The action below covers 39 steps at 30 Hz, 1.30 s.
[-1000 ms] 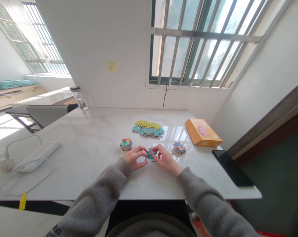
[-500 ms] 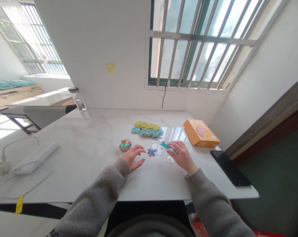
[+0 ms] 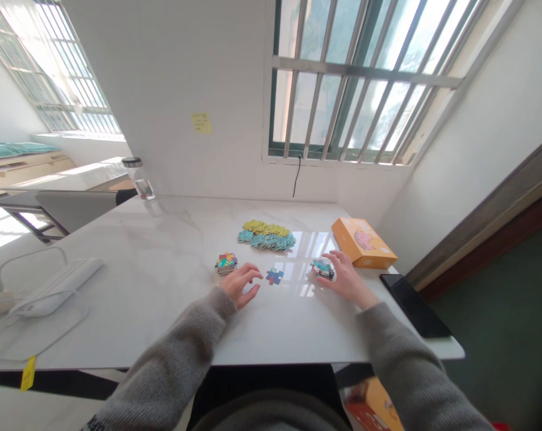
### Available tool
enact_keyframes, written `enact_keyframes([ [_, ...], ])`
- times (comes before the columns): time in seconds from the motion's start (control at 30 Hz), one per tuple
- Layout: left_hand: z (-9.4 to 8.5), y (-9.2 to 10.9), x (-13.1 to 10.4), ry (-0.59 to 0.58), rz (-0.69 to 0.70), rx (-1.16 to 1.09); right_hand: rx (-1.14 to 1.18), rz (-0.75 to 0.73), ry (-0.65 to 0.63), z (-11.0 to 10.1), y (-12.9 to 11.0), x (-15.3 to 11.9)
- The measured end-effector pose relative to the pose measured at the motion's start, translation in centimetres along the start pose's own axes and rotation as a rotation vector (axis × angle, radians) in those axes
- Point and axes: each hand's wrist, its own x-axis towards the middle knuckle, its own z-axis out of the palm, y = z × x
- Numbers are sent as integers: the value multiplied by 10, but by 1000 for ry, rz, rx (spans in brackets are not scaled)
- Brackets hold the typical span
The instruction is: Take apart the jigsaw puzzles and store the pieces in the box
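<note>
My left hand [image 3: 242, 284] rests on the table with its thumb and fingers apart, holding nothing. Just to its right lies a single blue puzzle piece [image 3: 275, 276] with a reddish patch. A small stack of multicoloured puzzle pieces [image 3: 226, 264] stands behind and left of that hand. On the right side, my right hand [image 3: 345, 278] has its thumb and fingers around the edges of a small pile of teal and mixed-colour puzzle pieces [image 3: 322, 269]. Its fingers partly cover that pile. Farther back are overlapping rows of yellow puzzle pieces [image 3: 265, 228] and light-blue puzzle pieces [image 3: 271, 240].
An orange box [image 3: 364, 242] sits beyond my right hand, with a black phone [image 3: 414, 305] near the table's right edge. At left lie a white power strip [image 3: 57, 288] and cables. A clear bottle [image 3: 139, 179] stands at the far left corner.
My right hand has moved right with a teal puzzle piece, bringing it from beside the blue piece to the pile on the right. My left hand has stayed nearly still.
</note>
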Motion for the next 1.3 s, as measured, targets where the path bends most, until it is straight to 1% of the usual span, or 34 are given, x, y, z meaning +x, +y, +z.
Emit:
enact_keyframes([
  [0.13, 1, -3, 0, -3, 6, 9, -64, -10, -323, -5, -6, 27],
  [0.2, 2, -5, -1, -3, 1, 20, -88, -8, -451, -7, -12, 41],
  [0.27, 2, -7, -2, 1, -4, 28, -107, -2, -529, -7, -19, 51],
  [0.37, 3, -10, -3, 9, 0, 33, -126, 11, -604, -9, -25, 59],
  [0.53, 4, -12, -4, -14, -7, 46, -147, -21, -716, -15, -22, 64],
  [0.77, 4, -12, -4, -2, -18, 42, -66, -30, -712, -20, -11, 61],
  [1.07, 4, -13, -4, 9, -21, 39, -74, -72, -681, -21, -14, 57],
  [1.17, 5, -14, -4, 8, -13, 43, -90, -59, -682, -20, -13, 57],
  [1.23, 5, -15, -4, 4, -10, 45, -139, -45, -611, -19, -17, 56],
  [1.3, 6, -15, -4, -3, -7, 48, -180, -83, -466, -17, -29, 56],
])
